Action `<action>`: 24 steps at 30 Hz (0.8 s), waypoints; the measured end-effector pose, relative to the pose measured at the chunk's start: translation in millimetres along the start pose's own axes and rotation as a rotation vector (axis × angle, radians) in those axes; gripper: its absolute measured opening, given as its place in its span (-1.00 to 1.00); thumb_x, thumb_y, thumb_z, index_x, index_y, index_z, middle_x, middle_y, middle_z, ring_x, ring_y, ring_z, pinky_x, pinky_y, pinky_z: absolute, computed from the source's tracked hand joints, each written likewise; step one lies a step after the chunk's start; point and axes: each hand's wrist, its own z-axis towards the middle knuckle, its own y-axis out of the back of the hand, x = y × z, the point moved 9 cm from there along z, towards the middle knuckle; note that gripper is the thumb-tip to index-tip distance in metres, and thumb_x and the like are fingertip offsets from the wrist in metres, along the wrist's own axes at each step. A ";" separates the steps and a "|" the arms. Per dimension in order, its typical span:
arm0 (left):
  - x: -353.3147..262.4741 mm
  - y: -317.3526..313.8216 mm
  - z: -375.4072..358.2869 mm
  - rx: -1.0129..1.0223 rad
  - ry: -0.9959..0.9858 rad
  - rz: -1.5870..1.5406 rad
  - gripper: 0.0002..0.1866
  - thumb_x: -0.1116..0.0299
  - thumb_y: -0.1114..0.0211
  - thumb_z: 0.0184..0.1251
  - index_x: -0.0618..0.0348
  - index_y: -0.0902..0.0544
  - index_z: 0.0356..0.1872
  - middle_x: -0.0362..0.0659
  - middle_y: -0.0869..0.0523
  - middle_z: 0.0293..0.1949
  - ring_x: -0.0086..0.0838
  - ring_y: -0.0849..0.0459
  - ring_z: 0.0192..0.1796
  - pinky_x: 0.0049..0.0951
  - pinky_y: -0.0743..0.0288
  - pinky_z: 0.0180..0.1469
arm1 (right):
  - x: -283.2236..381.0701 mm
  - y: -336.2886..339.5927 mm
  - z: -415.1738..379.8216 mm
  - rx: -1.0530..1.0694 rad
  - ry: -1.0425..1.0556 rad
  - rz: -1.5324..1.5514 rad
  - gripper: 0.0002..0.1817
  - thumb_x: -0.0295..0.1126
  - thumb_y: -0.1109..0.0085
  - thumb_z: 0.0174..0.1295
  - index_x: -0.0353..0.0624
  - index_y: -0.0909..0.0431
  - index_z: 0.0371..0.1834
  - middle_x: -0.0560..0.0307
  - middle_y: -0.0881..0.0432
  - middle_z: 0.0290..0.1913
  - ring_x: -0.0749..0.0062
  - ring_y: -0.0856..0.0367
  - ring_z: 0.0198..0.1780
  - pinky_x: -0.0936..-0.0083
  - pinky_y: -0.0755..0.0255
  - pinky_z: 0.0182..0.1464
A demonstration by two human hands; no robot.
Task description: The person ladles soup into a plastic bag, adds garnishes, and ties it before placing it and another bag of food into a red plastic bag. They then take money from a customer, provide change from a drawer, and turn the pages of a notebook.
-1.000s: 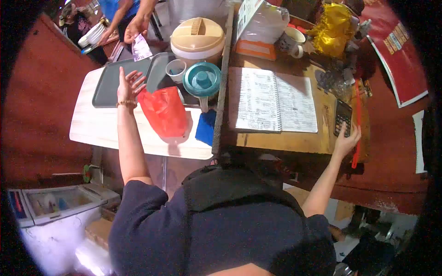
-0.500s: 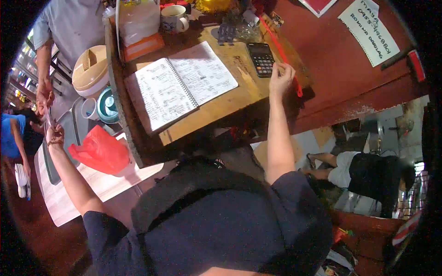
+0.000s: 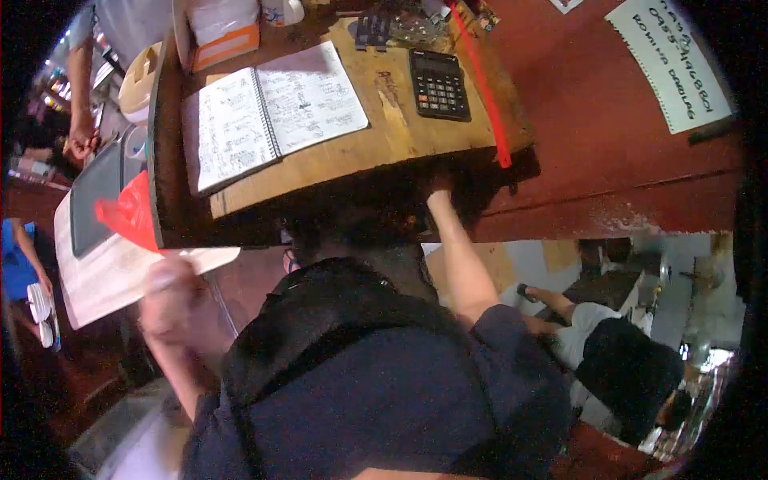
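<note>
The left hand (image 3: 170, 286) is hovering, too blurred to show its grip, near the pale table's (image 3: 96, 290) near edge. The right hand (image 3: 438, 196) is reaching under the wooden desk's (image 3: 320, 170) front edge, its fingers hidden. The calculator (image 3: 439, 85) is lying near the desk's right edge; the red bag (image 3: 138, 210) is resting beside its left wall. Leftward, a person in blue (image 3: 18, 260) is holding plates (image 3: 40, 304).
</note>
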 end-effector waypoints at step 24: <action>138.8 -130.3 -30.9 0.098 0.435 0.066 -0.83 0.52 -0.12 0.13 0.17 -0.46 -0.22 -0.24 -0.57 -0.33 -0.59 -0.55 -0.33 -0.62 -0.40 -0.28 | -5.7 53.4 -63.1 0.470 -0.022 -0.148 -0.60 -0.20 -0.01 0.13 -0.34 -0.49 -0.14 -0.30 -0.58 -0.27 -0.12 -0.55 -0.15 0.14 -0.42 -0.07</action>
